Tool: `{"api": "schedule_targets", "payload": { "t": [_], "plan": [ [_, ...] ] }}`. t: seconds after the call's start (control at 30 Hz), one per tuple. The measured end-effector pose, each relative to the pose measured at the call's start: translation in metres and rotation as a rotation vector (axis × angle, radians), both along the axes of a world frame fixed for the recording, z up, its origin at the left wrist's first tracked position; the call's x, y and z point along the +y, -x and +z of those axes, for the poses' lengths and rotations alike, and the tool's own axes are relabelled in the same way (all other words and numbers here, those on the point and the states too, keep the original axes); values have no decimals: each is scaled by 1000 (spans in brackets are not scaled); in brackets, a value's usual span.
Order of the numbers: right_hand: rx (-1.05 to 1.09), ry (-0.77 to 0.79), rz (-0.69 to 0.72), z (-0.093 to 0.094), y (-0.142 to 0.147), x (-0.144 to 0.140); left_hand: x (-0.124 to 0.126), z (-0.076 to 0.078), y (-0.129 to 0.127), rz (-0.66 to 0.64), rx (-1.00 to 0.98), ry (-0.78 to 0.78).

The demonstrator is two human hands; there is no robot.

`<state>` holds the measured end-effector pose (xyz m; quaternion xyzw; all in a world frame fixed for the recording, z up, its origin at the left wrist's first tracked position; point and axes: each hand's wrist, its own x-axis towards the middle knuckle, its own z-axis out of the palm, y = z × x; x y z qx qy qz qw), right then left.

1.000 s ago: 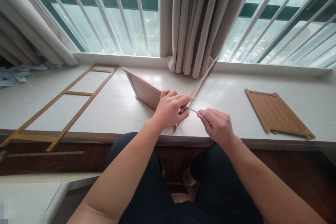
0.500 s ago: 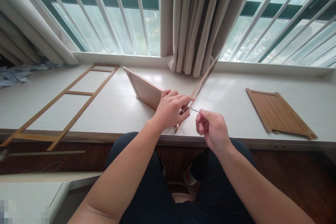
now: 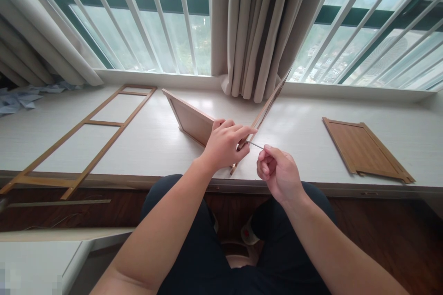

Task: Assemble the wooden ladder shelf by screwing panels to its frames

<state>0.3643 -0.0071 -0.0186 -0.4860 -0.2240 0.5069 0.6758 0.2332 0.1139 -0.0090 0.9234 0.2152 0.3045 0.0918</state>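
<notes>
Right hand [image 3: 278, 173] fingers pinch a thin metal rod [image 3: 256, 145], lying near-level, tip pointing left.

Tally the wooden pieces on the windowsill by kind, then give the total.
Open ladder-like frame, lying flat: 1
Solid panel, lying flat: 1
Panels standing on edge, steadied by the left hand: 2
Total: 4
</notes>
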Motion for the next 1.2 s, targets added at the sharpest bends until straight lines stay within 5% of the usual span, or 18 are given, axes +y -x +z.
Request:
{"api": "schedule_targets", "payload": {
  "t": [0.17, 0.37, 0.5, 1.2],
  "plan": [
    [-217, -27, -19, -9, -11, -7, 0, 0, 0, 1, -6, -11],
    [-1156, -152, -91, -18, -34, -19, 1, -1, 0, -5, -4, -5],
    [-1477, -278, -110, -17, -41, -16, 2, -2, 0, -3, -7, -3],
    [-1684, -366, -122, -18, -46, -7, 1, -1, 0, 0, 14, 15]
  ]
}}
